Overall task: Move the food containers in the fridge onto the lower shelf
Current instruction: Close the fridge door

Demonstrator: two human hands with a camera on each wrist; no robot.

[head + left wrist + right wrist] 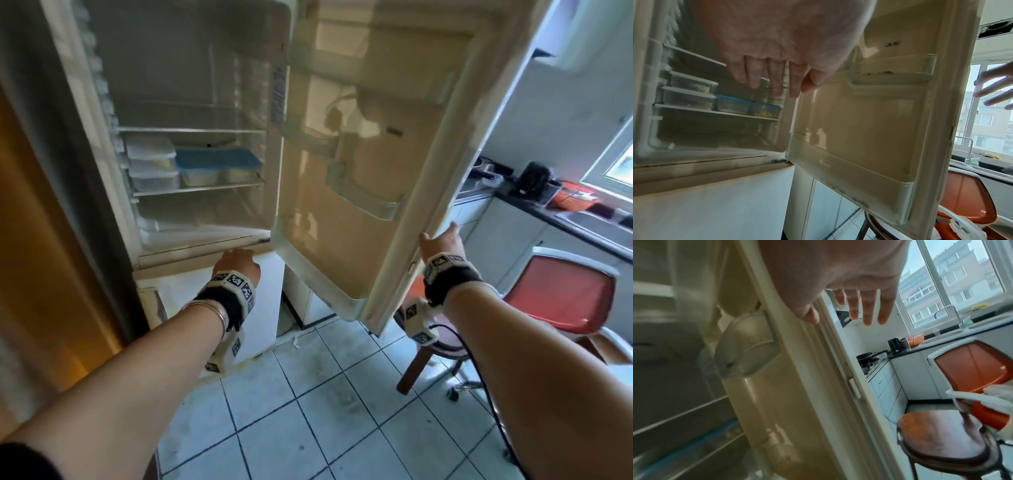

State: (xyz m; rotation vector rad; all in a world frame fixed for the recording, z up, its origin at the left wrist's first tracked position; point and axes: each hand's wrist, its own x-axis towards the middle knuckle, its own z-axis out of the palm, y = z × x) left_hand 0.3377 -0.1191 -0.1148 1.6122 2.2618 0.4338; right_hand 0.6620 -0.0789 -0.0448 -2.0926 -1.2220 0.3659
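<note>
The fridge stands open, its door (359,154) swung out to the right. On the middle shelf (198,189) two clear food containers (150,161) are stacked at the left, with two blue-lidded containers (215,164) beside them. The same containers show in the left wrist view: the clear stack (692,91) and the blue-lidded pair (748,104). The lower shelf (191,222) under them holds nothing I can make out. My left hand (236,262) hovers at the compartment's bottom edge with relaxed fingers (774,81), holding nothing. My right hand (442,240) is at the door's outer edge, fingers (867,309) straight and spread.
A closed white freezer door (191,298) is below the compartment. An orange chair (561,291) and a wooden stool (941,434) stand just right of the door. A counter with a kettle (532,181) runs along the right wall. A wooden panel (34,240) flanks the fridge's left.
</note>
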